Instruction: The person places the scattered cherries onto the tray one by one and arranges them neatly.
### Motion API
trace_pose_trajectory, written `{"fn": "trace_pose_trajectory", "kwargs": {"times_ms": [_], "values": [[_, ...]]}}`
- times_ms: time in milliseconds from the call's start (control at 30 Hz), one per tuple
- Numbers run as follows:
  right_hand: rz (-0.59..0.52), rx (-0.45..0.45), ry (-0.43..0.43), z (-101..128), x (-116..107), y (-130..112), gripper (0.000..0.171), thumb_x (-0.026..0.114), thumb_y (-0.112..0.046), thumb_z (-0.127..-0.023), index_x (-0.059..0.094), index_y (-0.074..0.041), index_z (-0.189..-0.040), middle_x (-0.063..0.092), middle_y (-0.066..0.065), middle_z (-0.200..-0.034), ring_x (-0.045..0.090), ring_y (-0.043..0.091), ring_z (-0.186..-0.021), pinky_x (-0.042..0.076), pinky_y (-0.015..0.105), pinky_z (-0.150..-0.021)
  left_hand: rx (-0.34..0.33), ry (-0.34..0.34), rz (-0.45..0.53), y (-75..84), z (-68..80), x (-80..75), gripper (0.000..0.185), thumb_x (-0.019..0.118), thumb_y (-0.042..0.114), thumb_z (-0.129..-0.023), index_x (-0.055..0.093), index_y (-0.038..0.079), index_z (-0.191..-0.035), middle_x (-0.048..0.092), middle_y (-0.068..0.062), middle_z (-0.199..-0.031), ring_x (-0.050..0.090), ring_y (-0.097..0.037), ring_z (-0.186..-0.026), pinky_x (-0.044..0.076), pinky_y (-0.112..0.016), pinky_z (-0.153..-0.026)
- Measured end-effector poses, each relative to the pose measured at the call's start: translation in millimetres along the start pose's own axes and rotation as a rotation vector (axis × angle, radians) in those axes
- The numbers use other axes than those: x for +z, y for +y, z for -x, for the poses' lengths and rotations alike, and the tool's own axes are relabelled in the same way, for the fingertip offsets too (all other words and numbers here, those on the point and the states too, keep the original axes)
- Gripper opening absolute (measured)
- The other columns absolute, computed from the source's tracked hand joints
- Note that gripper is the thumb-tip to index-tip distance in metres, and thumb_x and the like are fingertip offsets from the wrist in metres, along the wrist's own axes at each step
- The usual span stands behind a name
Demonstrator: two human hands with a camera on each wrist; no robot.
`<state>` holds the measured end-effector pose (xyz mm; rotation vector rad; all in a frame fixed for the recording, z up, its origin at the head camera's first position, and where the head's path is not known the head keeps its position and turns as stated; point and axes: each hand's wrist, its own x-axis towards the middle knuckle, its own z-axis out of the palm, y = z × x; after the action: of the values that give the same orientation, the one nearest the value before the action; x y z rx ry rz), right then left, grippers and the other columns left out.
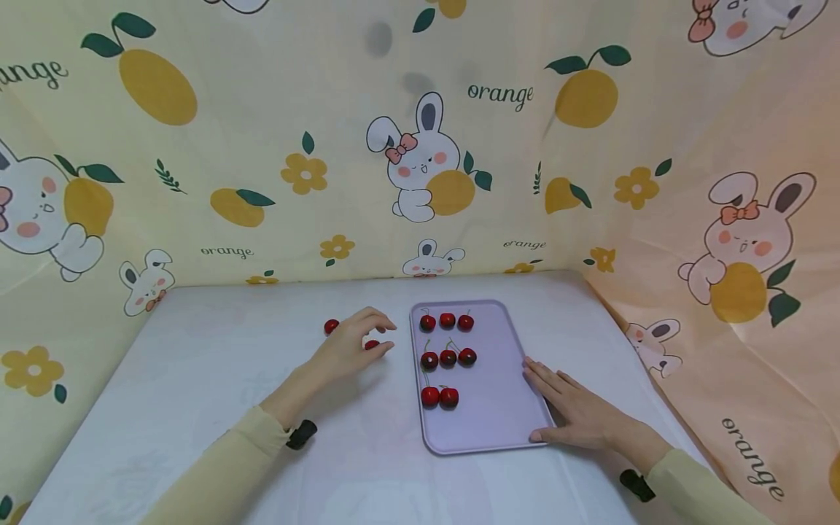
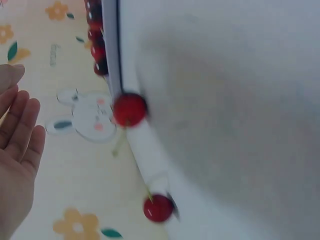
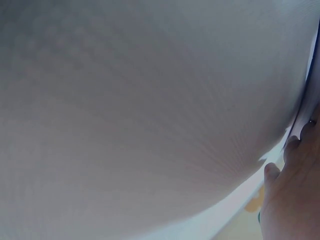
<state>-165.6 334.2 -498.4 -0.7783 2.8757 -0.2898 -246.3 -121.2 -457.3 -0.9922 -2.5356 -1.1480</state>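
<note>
Two loose cherries lie on the tabletop point(image 1: 197, 379): one cherry point(image 1: 372, 345) sits under the curled left fingers point(image 1: 377, 321), a second cherry point(image 1: 331, 326) just behind them. It should be pinched gently. Right hand point(image 1: 577, 412), fingers flat, steadies the tray point(image 1: 499, 415).

Soft, even light fills the scene, bright without glare; faint shadows lie just under the left hand point(image 1: 348, 348) and the right hand point(image 1: 577, 415) on the white table point(image 1: 197, 379). The head view is sharp, though the far backdrop point(image 1: 420, 146) bows at the edges, with grey smudges near its top. The left wrist view is smeared, its cherries point(image 2: 129, 109) fuzzy. The right wrist view is dimmer, nearly all out-of-focus grey.
</note>
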Motion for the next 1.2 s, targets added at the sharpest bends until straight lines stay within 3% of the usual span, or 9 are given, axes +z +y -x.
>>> {"fn": "trace_pose_trajectory", "kwargs": {"times_ms": [167,400,633,867,1200], "values": [[0.003,0.000,-0.005,0,0,0,0.112,0.064,-0.077,-0.085,0.022,-0.013,-0.166,0.013,0.005,-0.174,0.021,0.032,-0.157,0.021,0.058,-0.124,-0.018,0.023,-0.038,-19.6,8.2,-17.3,0.028,0.080,0.007,-0.091,0.071,0.008,-0.117,0.067,-0.003,-0.116,0.066,-0.024,-0.105,0.057,-0.050,-0.089],[0.001,0.004,-0.006,0,0,0,0.111,0.064,-0.077,-0.085,0.022,-0.014,-0.167,0.013,0.004,-0.175,0.021,0.031,-0.158,0.022,0.058,-0.123,-0.099,0.014,-0.069,-50.9,17.2,-36.9,0.027,0.078,0.004,-0.091,0.070,0.006,-0.117,0.067,-0.007,-0.116,0.068,-0.032,-0.102,0.059,-0.048,-0.085],[-0.003,0.007,-0.011,0,1,2,0.111,0.063,-0.078,-0.085,0.021,-0.016,-0.167,0.011,0.002,-0.175,0.021,0.030,-0.158,0.021,0.058,-0.123,-0.178,0.000,-0.124,-77.3,20.6,-50.6,0.026,0.077,0.004,-0.092,0.071,0.004,-0.117,0.068,-0.008,-0.118,0.067,-0.030,-0.106,0.055,-0.053,-0.095],[-0.011,0.013,-0.019,0,1,3,0.111,0.062,-0.078,-0.085,0.020,-0.016,-0.167,0.010,0.001,-0.175,0.020,0.030,-0.158,0.021,0.059,-0.123,-0.247,-0.100,-0.174,-94.3,18.2,-58.3,0.028,0.072,0.002,-0.095,0.070,0.003,-0.122,0.070,-0.013,-0.124,0.065,-0.034,-0.117,0.051,-0.054,-0.103],[-0.019,0.005,-0.016,0,1,3,0.111,0.062,-0.078,-0.086,0.020,-0.015,-0.167,0.010,0.002,-0.175,0.021,0.031,-0.158,0.021,0.059,-0.123,-0.319,-0.250,-0.164,-94.1,13.1,-63.8,0.035,0.069,0.001,-0.096,0.069,0.004,-0.130,0.067,-0.014,-0.136,0.057,-0.038,-0.133,0.043,-0.057,-0.112]]}}
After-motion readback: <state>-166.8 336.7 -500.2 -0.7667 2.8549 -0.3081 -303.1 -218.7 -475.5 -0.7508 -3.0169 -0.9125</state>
